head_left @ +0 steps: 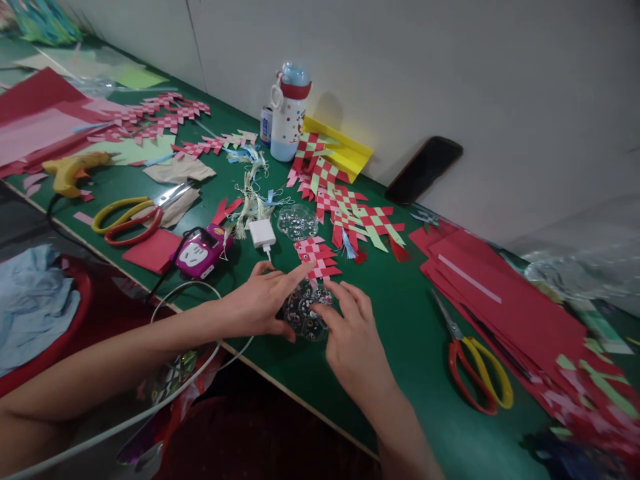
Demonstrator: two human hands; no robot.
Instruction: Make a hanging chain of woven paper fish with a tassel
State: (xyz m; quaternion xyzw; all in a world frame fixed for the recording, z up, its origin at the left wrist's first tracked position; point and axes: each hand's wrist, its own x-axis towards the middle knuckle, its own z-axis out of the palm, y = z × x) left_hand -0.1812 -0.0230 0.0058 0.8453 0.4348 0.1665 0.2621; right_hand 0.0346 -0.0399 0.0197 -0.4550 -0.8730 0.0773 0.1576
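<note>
A clear, flower-shaped tray of googly eyes [306,327] lies near the front edge of the green table. My left hand [263,300] rests at its left side, thumb by the rim and fingers stretched apart. From the right, my right hand [350,327] reaches over the tray, one fingertip among the small eyes; whether it pinches one is hidden. Just beyond the tray lies a red and pink woven paper fish [315,257], close to my left fingertips. A second clear tray of eyes [298,222] sits behind the fish.
Scissors [480,373] lie at the right by red paper sheets [500,300]. More scissors [135,213], a yellow glue gun [75,172] and a magenta device [204,253] are at the left. Behind stand a bottle [290,120] and woven fish [345,200]. A phone [425,170] leans on the wall.
</note>
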